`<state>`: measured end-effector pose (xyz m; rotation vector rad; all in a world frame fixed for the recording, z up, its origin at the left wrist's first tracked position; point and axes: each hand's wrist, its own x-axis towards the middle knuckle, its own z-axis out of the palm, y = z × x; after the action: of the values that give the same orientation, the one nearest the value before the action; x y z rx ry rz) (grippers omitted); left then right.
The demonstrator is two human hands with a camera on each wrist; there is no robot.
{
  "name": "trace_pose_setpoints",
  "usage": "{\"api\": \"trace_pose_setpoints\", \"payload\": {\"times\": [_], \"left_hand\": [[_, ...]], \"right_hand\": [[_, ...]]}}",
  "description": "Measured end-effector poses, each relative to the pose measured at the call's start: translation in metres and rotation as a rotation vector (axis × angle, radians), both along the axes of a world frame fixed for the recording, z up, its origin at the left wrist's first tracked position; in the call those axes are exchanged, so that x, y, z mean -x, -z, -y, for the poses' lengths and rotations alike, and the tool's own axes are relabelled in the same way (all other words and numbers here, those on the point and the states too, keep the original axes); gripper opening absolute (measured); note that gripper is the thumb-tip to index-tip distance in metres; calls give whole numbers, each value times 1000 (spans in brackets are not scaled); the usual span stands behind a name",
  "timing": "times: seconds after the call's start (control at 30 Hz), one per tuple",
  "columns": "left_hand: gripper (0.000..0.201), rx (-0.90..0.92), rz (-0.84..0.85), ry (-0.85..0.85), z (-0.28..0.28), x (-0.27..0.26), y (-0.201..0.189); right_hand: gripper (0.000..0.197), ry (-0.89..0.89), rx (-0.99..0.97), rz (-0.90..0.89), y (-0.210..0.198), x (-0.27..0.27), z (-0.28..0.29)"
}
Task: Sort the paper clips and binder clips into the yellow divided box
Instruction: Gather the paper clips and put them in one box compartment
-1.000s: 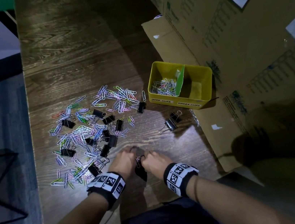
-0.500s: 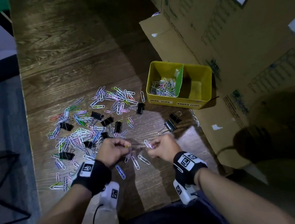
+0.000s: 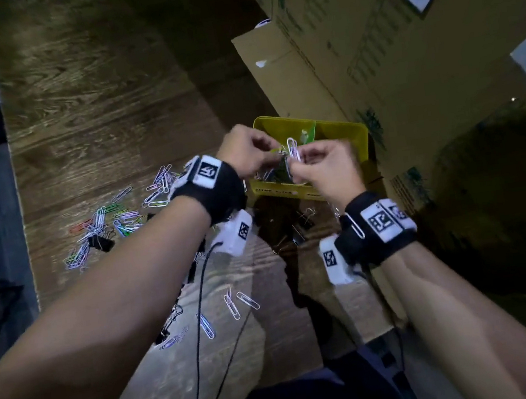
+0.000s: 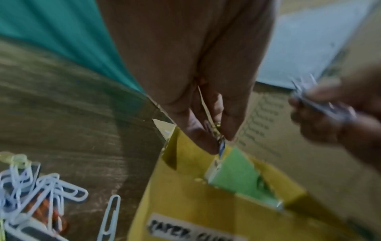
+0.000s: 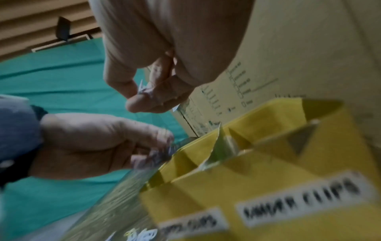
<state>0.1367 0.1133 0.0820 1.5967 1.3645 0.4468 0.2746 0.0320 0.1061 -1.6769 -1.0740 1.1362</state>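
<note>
The yellow divided box (image 3: 351,129) stands at the right of the wooden table, with a green divider (image 3: 309,132) and paper clips in its left compartment. Both hands hover over that compartment. My left hand (image 3: 274,153) pinches a few paper clips (image 4: 219,137) at its fingertips. My right hand (image 3: 297,162) pinches a small bunch of paper clips (image 3: 292,152), a white one sticking up. In the right wrist view the right hand (image 5: 152,94) is above the box (image 5: 268,172), and the left hand (image 5: 107,143) is beside it. The pile of coloured paper clips (image 3: 116,220) and black binder clips (image 3: 100,244) lies to the left.
Big cardboard boxes (image 3: 371,65) rise right behind and beside the yellow box. Two binder clips (image 3: 302,226) lie in shadow in front of it. A few loose paper clips (image 3: 236,304) sit near the table's front edge. Wrist camera cables (image 3: 201,326) hang below my left arm.
Both hands lifted from the table's front and moved up and right to above the box's left compartment, carrying paper clips. A few clips stayed on the table near the front.
</note>
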Motion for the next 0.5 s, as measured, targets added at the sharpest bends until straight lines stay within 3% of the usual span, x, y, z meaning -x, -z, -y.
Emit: {"api": "trace_pose_setpoints", "payload": {"times": [0.1,0.17,0.27,0.37,0.47,0.5], "left_hand": [[21,-46,-357,270,-9,-7,9],[18,-57,-392,308,-8,-7,11],[16,-64,-271,195,-2,2,12],[16,2,-45,28,9,17,12],[19,87,165,-58,21,38,15],[17,104,174,-50,27,48,14]], "right_hand": [[17,-63,-3,257,2,-13,-28],[4,-182,39,438,5,-18,-44],[16,-380,109,670,11,-14,-63],[23,-546,177,859,22,-4,-71],[7,-657,207,996,32,5,-67],[14,-661,225,1007,37,6,-64]]}}
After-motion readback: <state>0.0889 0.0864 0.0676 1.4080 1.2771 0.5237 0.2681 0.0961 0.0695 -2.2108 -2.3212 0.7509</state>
